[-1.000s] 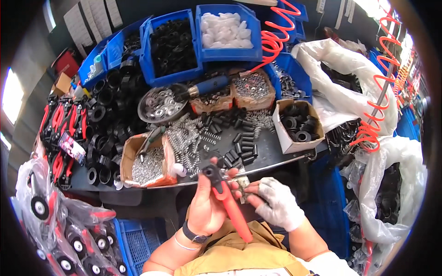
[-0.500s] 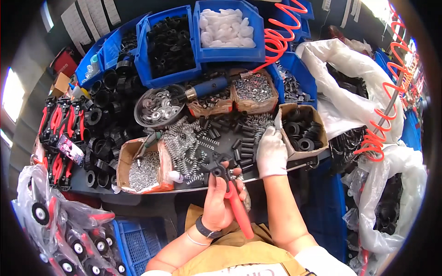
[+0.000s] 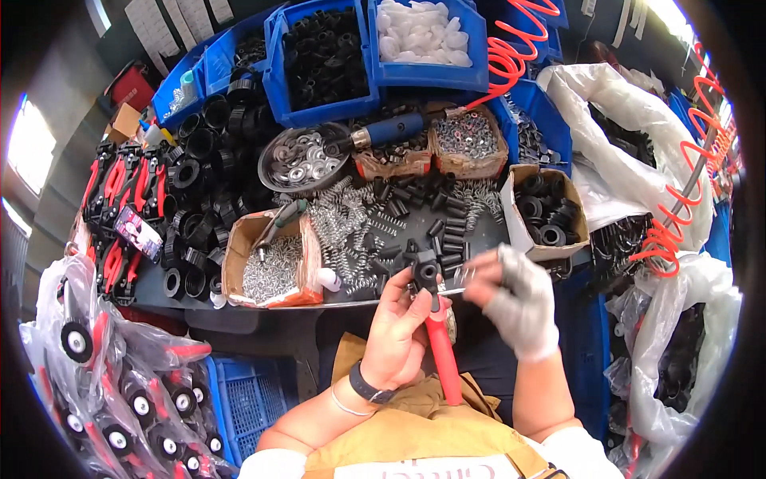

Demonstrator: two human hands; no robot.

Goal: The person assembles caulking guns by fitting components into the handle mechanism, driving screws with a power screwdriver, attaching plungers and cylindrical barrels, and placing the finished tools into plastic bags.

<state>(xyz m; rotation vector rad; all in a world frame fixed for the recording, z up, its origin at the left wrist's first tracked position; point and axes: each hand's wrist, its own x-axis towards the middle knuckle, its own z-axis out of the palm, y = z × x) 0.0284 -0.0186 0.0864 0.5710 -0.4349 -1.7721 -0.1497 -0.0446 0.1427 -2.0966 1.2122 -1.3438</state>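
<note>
My left hand [image 3: 396, 342] is closed around a tool part with a red handle [image 3: 444, 367] and a black head, held upright above my lap at the bench edge. Just right of the head is my right hand [image 3: 520, 307] in a white fingertip-less glove, a little smeared by motion. Between its thumb and fingers is a small metal coil spring [image 3: 465, 275]. Beyond both hands lie short black sleeves [image 3: 453, 239] and a heap of loose springs [image 3: 339, 219].
A carton of small rivets [image 3: 275, 267] stands left, a carton of black rings [image 3: 550, 209] right. Behind are a dish of washers [image 3: 307, 160], a blue air screwdriver [image 3: 391, 128] on a red coiled hose and blue bins [image 3: 431, 76]. Bagged red-handled parts [image 3: 120, 383] lie lower left.
My right hand has come back from the springs beside the right carton to the black head, with a spring in its fingers. My left hand has turned the tool more upright. The view has shifted slightly.
</note>
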